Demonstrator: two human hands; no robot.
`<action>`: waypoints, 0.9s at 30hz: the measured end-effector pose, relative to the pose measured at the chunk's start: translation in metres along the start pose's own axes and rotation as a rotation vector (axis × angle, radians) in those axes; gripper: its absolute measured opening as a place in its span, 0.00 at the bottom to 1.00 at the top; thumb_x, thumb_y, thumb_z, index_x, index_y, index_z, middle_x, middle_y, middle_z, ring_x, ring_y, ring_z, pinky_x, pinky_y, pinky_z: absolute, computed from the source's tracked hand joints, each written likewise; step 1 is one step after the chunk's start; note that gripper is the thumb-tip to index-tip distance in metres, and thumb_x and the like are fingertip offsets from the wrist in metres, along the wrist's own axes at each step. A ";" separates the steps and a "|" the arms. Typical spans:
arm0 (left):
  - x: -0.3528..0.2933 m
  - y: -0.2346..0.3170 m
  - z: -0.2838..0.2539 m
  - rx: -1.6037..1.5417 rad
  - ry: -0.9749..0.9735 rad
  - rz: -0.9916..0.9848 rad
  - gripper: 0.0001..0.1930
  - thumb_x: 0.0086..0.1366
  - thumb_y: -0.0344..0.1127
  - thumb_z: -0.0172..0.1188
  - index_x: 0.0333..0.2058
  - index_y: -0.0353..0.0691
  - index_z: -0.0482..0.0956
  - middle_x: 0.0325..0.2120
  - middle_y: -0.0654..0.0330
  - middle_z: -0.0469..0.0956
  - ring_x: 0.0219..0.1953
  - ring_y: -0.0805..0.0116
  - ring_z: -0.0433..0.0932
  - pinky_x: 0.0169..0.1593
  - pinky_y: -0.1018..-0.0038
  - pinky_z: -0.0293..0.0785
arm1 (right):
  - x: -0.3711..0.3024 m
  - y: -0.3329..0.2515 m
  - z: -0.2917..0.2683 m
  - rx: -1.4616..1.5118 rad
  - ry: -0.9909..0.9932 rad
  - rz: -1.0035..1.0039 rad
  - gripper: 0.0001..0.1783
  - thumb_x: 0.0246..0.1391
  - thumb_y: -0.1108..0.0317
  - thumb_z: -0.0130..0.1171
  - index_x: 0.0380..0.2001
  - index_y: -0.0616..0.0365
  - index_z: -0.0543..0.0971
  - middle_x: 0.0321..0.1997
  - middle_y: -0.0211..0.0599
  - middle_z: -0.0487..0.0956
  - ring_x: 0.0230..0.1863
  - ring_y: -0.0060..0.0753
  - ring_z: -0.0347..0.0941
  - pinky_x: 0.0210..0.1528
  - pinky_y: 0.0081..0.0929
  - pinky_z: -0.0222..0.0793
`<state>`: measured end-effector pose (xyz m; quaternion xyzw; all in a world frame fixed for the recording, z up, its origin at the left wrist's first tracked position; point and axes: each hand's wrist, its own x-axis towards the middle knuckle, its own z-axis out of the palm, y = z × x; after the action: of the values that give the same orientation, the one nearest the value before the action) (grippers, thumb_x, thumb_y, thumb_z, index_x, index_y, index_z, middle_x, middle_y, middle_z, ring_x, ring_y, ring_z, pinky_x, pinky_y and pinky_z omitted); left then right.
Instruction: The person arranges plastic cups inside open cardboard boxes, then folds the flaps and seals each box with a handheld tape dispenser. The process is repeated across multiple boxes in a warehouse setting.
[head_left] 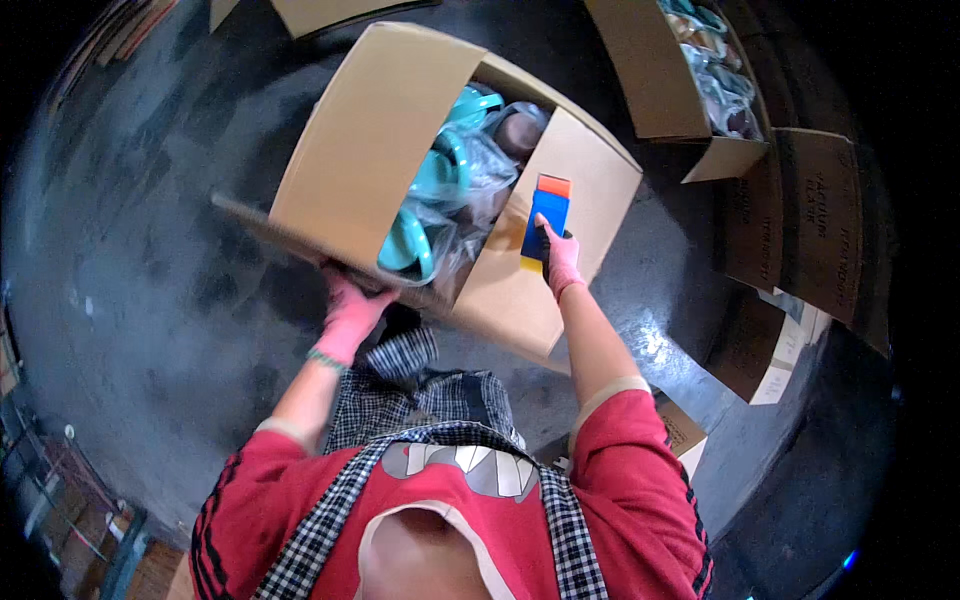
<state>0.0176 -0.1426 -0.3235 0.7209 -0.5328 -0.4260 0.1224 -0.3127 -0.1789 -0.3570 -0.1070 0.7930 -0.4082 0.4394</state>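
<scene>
A large open cardboard box (370, 130) stands tilted in front of me. Teal plastic pieces (405, 245) with curved handles and brown round pieces (518, 130) lie inside, partly wrapped in clear plastic bags (488, 165). My left hand (352, 308), in a pink glove, grips the box's near left flap (275, 230), its fingertips partly hidden beneath. Over the right flap (590, 180), my pink-gloved right hand (560, 258) holds a blue block with an orange end, which looks like a tape dispenser (546, 208). Its thumb lies along the blue body.
Another open carton (655, 75) with bagged pieces stands at the far right. Brown printed cartons (820, 220) are stacked along the right side, with a smaller box (680, 435) by my right elbow. Cardboard (345, 12) lies at the far edge. Dark floor (140, 220) shows on the left.
</scene>
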 end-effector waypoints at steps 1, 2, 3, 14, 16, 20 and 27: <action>0.022 0.013 0.014 0.157 0.074 0.029 0.55 0.39 0.51 0.64 0.55 0.31 0.35 0.56 0.39 0.40 0.59 0.47 0.40 0.59 0.64 0.42 | -0.001 -0.028 -0.001 0.093 -0.085 0.040 0.24 0.33 0.57 0.66 0.28 0.66 0.73 0.25 0.32 0.73 0.23 0.24 0.67 0.29 0.23 0.65; 0.040 0.034 0.024 0.294 0.059 0.067 0.56 0.39 0.53 0.63 0.55 0.30 0.34 0.56 0.38 0.38 0.58 0.44 0.40 0.59 0.63 0.41 | 0.010 -0.044 -0.014 0.189 -0.032 0.005 0.24 0.33 0.57 0.66 0.28 0.66 0.73 0.25 0.31 0.72 0.23 0.24 0.67 0.28 0.24 0.65; 0.059 0.053 0.034 0.430 0.049 0.101 0.57 0.39 0.56 0.62 0.55 0.30 0.33 0.56 0.37 0.36 0.58 0.42 0.39 0.59 0.61 0.40 | 0.025 -0.057 -0.027 0.281 0.015 -0.031 0.24 0.34 0.57 0.65 0.29 0.65 0.73 0.25 0.31 0.72 0.22 0.24 0.67 0.27 0.24 0.65; 0.134 0.075 0.071 0.834 -0.123 -0.304 0.61 0.36 0.69 0.54 0.52 0.18 0.39 0.53 0.31 0.42 0.57 0.37 0.39 0.58 0.56 0.39 | 0.229 -0.100 -0.130 0.357 0.737 0.060 0.31 0.31 0.48 0.64 0.33 0.64 0.73 0.33 0.40 0.74 0.27 0.38 0.70 0.35 0.37 0.69; 0.133 0.069 0.074 0.839 -0.107 -0.300 0.62 0.35 0.69 0.55 0.51 0.18 0.38 0.52 0.30 0.41 0.56 0.35 0.41 0.57 0.55 0.42 | 0.275 -0.078 -0.166 0.363 0.594 0.172 0.31 0.29 0.49 0.65 0.35 0.61 0.73 0.36 0.40 0.73 0.32 0.41 0.71 0.37 0.38 0.68; 0.136 0.064 0.065 0.861 -0.149 -0.338 0.62 0.34 0.68 0.57 0.51 0.17 0.39 0.52 0.29 0.41 0.57 0.36 0.38 0.58 0.57 0.37 | 0.324 -0.056 -0.154 0.252 0.383 0.293 0.27 0.41 0.47 0.52 0.42 0.54 0.70 0.43 0.37 0.71 0.40 0.39 0.68 0.44 0.38 0.62; 0.138 0.084 0.069 0.842 -0.193 -0.409 0.62 0.35 0.66 0.58 0.52 0.17 0.36 0.53 0.29 0.38 0.58 0.39 0.37 0.59 0.58 0.35 | 0.348 -0.080 -0.149 0.393 -0.167 0.049 0.27 0.47 0.45 0.39 0.45 0.51 0.65 0.51 0.36 0.65 0.51 0.39 0.59 0.55 0.37 0.50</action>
<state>-0.0799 -0.2779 -0.3795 0.7550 -0.5152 -0.2536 -0.3167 -0.6504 -0.3319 -0.4685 -0.0337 0.6614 -0.5339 0.5257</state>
